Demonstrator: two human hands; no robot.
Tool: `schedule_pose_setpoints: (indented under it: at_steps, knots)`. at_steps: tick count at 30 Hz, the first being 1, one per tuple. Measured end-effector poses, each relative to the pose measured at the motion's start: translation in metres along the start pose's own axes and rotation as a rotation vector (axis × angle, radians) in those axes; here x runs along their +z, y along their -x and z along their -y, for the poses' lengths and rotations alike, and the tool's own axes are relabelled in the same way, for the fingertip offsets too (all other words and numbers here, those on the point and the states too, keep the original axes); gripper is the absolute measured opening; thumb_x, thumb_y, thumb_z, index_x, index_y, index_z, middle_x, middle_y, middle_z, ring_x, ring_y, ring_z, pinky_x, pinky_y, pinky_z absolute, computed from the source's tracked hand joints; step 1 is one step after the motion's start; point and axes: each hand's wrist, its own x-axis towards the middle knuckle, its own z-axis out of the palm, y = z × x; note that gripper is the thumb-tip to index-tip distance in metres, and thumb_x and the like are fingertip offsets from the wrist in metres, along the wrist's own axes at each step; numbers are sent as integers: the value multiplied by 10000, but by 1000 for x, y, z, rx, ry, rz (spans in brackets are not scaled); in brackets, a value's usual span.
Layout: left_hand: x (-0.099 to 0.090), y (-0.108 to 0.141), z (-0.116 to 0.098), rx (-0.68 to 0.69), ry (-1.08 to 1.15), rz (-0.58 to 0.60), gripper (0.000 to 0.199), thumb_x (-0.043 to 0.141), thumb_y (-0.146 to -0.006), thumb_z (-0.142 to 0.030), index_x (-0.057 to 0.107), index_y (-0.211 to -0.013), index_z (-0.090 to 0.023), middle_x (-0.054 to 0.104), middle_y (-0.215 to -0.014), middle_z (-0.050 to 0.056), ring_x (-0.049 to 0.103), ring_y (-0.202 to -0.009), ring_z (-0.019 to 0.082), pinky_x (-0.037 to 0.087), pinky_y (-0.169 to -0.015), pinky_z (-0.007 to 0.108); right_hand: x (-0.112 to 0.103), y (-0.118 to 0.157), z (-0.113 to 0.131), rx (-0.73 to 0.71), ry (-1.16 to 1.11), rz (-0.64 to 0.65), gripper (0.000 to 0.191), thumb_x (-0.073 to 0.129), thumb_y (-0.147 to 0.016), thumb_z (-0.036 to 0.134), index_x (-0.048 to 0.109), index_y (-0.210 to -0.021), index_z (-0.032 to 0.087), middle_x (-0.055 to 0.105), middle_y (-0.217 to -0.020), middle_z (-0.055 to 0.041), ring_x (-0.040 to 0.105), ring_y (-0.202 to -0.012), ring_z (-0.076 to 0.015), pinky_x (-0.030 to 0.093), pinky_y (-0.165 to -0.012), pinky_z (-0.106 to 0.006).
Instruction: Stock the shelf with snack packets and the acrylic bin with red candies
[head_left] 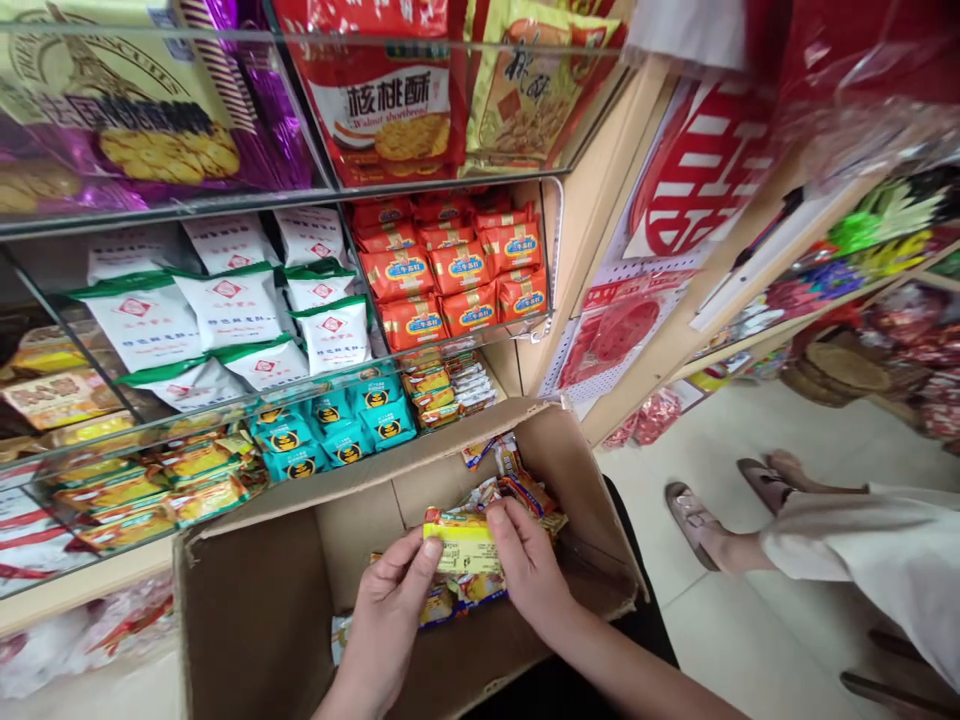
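A small yellow snack packet with printed text is stretched between my two hands, above an open cardboard box. My left hand pinches its left end, thumb on top. At its right end, my right hand is closed with thumb and fingers on the wrapper. Several wrapped snacks lie in the box behind and below my hands, partly hidden by them.
Shelves behind the box hold red packets, white-and-green bags and teal packets. A wooden shelf end panel rises at the right. Beyond it, a person's sandalled feet are on the tiled floor.
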Motion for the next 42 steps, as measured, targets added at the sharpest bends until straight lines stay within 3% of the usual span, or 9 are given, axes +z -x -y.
schedule_pose_setpoints:
  at_steps: [6,12,20,25,29,34,37,40,42]
  knots:
    - [11,-1,6,27,47,-73,337,636,-667,-411,654,-919,-188,681,-911,24,595,-875,199,494,-748,290,-4,8,2,-71,95,-70,285,315,-882,402,471,-792,182,513,-666,4,493,-567,-96,408,-509,-198]
    - [28,12,-7,-98,274,-14,505,485,-759,-495,416,-1217,-294,614,-1085,36,589,-924,189,492,-763,326,-13,12,10,-707,459,8,247,479,-837,240,496,-1078,189,596,-1056,-94,541,-1012,-173,446,-851,-310]
    - [30,22,-27,-143,391,19,350,472,-778,-385,449,-1114,-295,569,-1172,50,584,-968,248,513,-711,400,-22,22,13,-985,456,59,432,547,-775,126,475,-1174,276,533,-1179,-72,446,-1145,-215,429,-893,-405]
    - [29,22,-35,-111,464,-8,263,465,-783,-322,497,-1033,-249,577,-1168,76,558,-1025,261,478,-809,420,-23,31,20,-855,300,89,326,590,-736,129,569,-1027,274,510,-1194,-59,431,-1149,-237,401,-924,-429]
    - [35,26,-38,0,405,-9,245,520,-762,-321,528,-995,-246,586,-1159,66,499,-1106,253,425,-895,416,-16,31,27,-350,-74,49,348,579,-757,212,505,-1095,247,469,-1215,-85,462,-1112,-215,404,-921,-393]
    - [39,37,-38,230,-75,-3,353,468,-796,-404,475,-1119,-264,489,-1271,61,420,-1181,240,348,-975,418,-19,12,45,126,-326,355,366,634,-699,314,507,-1025,206,608,-915,-30,593,-796,-158,498,-682,-290]
    - [17,31,-54,580,-614,53,403,389,-843,-350,360,-1242,-302,366,-1364,30,321,-1249,199,278,-1027,400,-41,-17,61,-60,-32,209,307,614,-714,300,520,-989,200,607,-904,-26,578,-777,-147,476,-683,-277]
    - [-27,10,-81,863,-1241,-16,261,471,-799,-326,563,-1032,-251,475,-1249,42,364,-1207,215,248,-1035,399,-65,-59,78,-336,438,37,310,546,-758,240,510,-1061,185,585,-1007,-59,549,-884,-169,436,-774,-303]
    - [-60,-8,-97,885,-1480,-94,290,429,-811,-374,599,-957,-189,532,-1159,93,443,-1128,228,311,-985,394,-74,-90,88,-390,708,38,284,530,-753,193,528,-1035,163,592,-990,-64,543,-900,-178,420,-793,-305]
